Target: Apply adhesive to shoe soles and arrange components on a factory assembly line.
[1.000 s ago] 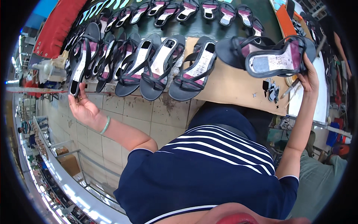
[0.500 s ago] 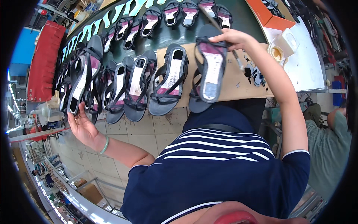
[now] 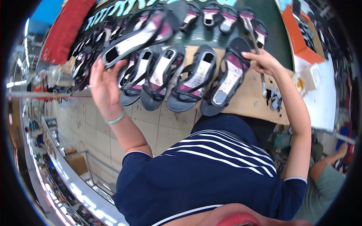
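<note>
My left hand [image 3: 106, 81], a green bangle at its wrist, grips a black strappy sandal [image 3: 132, 40] by the heel end and holds it tilted above the row. The sandal's insole is whitish with a purple part and a dark heel patch. My right hand [image 3: 267, 62] is closed round a brush [image 3: 253, 34]; its long handle points away and its bristle end sticks out below the fingers. Beside that hand's thumb lies another black sandal [image 3: 230, 75]; whether they touch I cannot tell. Several similar sandals [image 3: 196, 79] stand in a row between my hands.
Brown cardboard [image 3: 272, 113] covers the table's near edge. More sandals [image 3: 209, 16] and pale strips stand on the dark green tabletop [image 3: 211, 35]. To the right are an orange box [image 3: 301, 41] and an open pot [image 3: 300, 85]. A person in green [image 3: 324, 184] sits at right.
My left hand has raised its sandal and swung it right over the row. The sandal by my right hand has come down onto the row, while that hand keeps the brush. The view has shifted.
</note>
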Action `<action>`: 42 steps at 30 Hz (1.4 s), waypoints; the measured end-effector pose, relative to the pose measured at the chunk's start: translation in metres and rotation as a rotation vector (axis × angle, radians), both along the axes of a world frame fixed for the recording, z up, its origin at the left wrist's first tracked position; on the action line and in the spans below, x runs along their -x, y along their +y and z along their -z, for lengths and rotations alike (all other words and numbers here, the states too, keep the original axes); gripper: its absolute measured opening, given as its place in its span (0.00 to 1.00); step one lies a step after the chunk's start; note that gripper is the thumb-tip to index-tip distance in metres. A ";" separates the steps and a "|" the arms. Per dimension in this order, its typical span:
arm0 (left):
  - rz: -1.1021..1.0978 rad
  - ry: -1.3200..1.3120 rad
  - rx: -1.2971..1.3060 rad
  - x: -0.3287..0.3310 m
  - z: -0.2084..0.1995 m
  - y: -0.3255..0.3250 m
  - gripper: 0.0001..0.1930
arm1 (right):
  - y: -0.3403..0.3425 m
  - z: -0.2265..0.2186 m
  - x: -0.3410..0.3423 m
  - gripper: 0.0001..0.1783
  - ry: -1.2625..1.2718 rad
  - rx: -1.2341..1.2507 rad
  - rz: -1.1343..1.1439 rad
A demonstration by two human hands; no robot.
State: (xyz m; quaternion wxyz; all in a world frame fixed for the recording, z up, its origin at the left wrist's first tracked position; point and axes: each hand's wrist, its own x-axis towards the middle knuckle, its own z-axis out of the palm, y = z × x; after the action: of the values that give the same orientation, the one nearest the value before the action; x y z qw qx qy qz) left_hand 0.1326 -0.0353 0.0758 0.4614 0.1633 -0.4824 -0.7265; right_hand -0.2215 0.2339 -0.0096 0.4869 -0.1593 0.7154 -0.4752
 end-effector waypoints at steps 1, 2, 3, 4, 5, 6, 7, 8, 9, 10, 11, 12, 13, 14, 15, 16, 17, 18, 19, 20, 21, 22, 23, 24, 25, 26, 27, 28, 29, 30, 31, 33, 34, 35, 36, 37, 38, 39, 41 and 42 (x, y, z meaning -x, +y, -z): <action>-0.023 -0.012 0.003 0.006 -0.002 0.003 0.11 | 0.004 -0.002 0.005 0.22 -0.059 0.022 -0.041; 0.020 -0.010 0.005 0.015 -0.001 0.004 0.11 | 0.009 -0.009 0.006 0.23 0.012 0.011 -0.012; 0.032 -0.047 -0.002 0.020 -0.003 0.006 0.12 | 0.012 -0.018 0.008 0.23 0.084 -0.002 0.025; 0.027 -0.034 0.011 0.020 -0.004 0.007 0.12 | 0.009 -0.027 0.009 0.25 0.171 0.006 0.002; 0.059 -0.015 0.025 0.029 -0.002 0.010 0.13 | 0.012 -0.037 0.011 0.27 0.264 0.009 0.017; 0.043 -0.053 0.028 0.036 -0.007 0.017 0.15 | 0.008 -0.031 0.019 0.28 0.329 0.076 0.071; 0.031 -0.087 0.022 0.036 -0.009 0.023 0.16 | 0.004 -0.048 0.015 0.27 0.376 0.071 -0.031; 0.068 -0.116 0.049 0.035 -0.013 0.028 0.16 | -0.001 -0.059 0.011 0.25 0.319 0.130 -0.075; 0.101 -0.102 0.078 0.031 -0.013 0.029 0.16 | -0.006 -0.078 0.000 0.24 0.129 0.233 -0.125; 0.132 -0.095 0.080 0.034 -0.014 0.030 0.16 | -0.005 -0.092 -0.008 0.31 0.014 0.354 -0.160; 0.153 -0.085 0.089 0.041 -0.015 0.031 0.17 | -0.007 -0.095 -0.012 0.29 -0.138 0.433 -0.139; 0.225 -0.074 0.092 0.048 -0.015 0.033 0.17 | -0.008 -0.100 -0.018 0.28 -0.174 0.492 -0.119; 0.271 -0.069 0.092 0.054 -0.016 0.035 0.17 | -0.009 -0.104 -0.022 0.27 -0.218 0.549 -0.125; 0.315 -0.087 0.090 0.066 -0.020 0.043 0.18 | -0.007 -0.107 -0.022 0.28 -0.251 0.553 -0.042; 0.318 -0.109 0.125 0.070 -0.023 0.055 0.18 | -0.014 -0.107 -0.026 0.29 -0.307 0.553 -0.001; 0.363 -0.119 0.129 0.081 -0.028 0.067 0.18 | -0.009 -0.112 -0.021 0.33 -0.280 0.547 -0.006; 0.339 -0.155 0.123 0.083 -0.030 0.080 0.17 | -0.008 -0.130 -0.032 0.28 -0.077 0.265 0.180; 0.316 -0.258 0.185 0.087 -0.033 0.090 0.19 | -0.009 -0.111 -0.025 0.24 -0.115 0.373 0.195; 0.474 -0.210 0.119 0.090 -0.035 0.091 0.22 | 0.001 -0.107 -0.014 0.22 -0.179 0.501 0.239; 0.600 -0.209 0.068 0.092 -0.036 0.089 0.25 | 0.017 -0.117 -0.008 0.15 -0.228 0.397 0.267; 0.725 -0.101 -0.030 0.090 -0.029 0.079 0.26 | 0.035 -0.122 -0.004 0.12 -0.215 0.474 0.344; 0.656 -0.220 0.049 0.085 -0.027 0.070 0.25 | 0.059 -0.108 0.016 0.13 -0.141 0.586 0.366; 0.601 -0.349 0.113 0.075 -0.025 0.054 0.25 | 0.084 -0.102 0.033 0.15 -0.109 0.672 0.489; 0.404 -0.423 0.301 0.060 -0.013 0.031 0.22 | 0.108 -0.095 0.052 0.18 -0.068 0.759 0.604; 0.215 -0.509 0.485 0.044 0.000 0.010 0.19 | 0.149 -0.080 0.093 0.21 -0.117 0.806 0.644; -0.131 -0.635 0.546 0.023 0.007 -0.012 0.16 | 0.168 -0.080 0.100 0.21 -0.076 0.802 0.719; -0.477 -0.753 0.599 -0.005 0.012 -0.034 0.13 | 0.178 -0.084 0.098 0.21 -0.023 0.761 0.785; -0.780 -0.845 0.694 -0.030 0.019 -0.059 0.13 | 0.187 -0.093 0.091 0.22 0.040 0.685 0.856; -1.085 -0.926 0.786 -0.065 0.030 -0.091 0.13 | 0.193 -0.099 0.083 0.22 0.095 0.624 0.920; -1.187 -1.080 0.736 -0.115 0.056 -0.134 0.14 | 0.196 -0.106 0.077 0.23 0.119 0.585 0.946; -1.277 -1.233 0.673 -0.155 0.082 -0.171 0.15 | 0.222 -0.093 0.101 0.22 0.033 0.719 0.694; -0.810 -1.429 0.162 -0.170 0.098 -0.200 0.18 | 0.255 -0.075 0.117 0.22 0.135 0.648 0.885; -0.642 -1.370 -0.097 -0.166 0.102 -0.212 0.21 | 0.269 -0.065 0.121 0.21 0.105 0.670 0.723; -0.578 -1.352 -0.161 -0.153 0.103 -0.203 0.21 | 0.274 -0.064 0.117 0.20 0.095 0.690 0.555; -0.520 -1.303 -0.217 -0.152 0.115 -0.211 0.22 | 0.275 -0.061 0.116 0.19 0.115 0.671 0.549; -0.464 -1.254 -0.273 -0.152 0.127 -0.218 0.22 | 0.274 -0.058 0.116 0.18 0.133 0.652 0.541; -0.416 -1.187 -0.259 -0.139 0.120 -0.211 0.19 | 0.250 -0.064 0.093 0.17 0.175 0.597 0.701; -0.410 -1.018 -0.339 -0.149 0.138 -0.226 0.17 | 0.244 -0.066 0.084 0.16 0.195 0.583 0.705; -0.392 -0.673 -0.486 -0.159 0.168 -0.253 0.15 | 0.230 -0.071 0.069 0.14 0.235 0.550 0.711; -0.404 -0.559 -0.534 -0.155 0.167 -0.252 0.13 | 0.225 -0.073 0.065 0.14 0.250 0.538 0.715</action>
State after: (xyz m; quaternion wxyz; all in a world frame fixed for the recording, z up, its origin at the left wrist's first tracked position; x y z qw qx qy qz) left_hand 0.2881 -0.2870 -0.0914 0.3877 0.5585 -0.3421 -0.6487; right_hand -0.2867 0.4592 0.0629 0.1438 -0.0792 0.6299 -0.7591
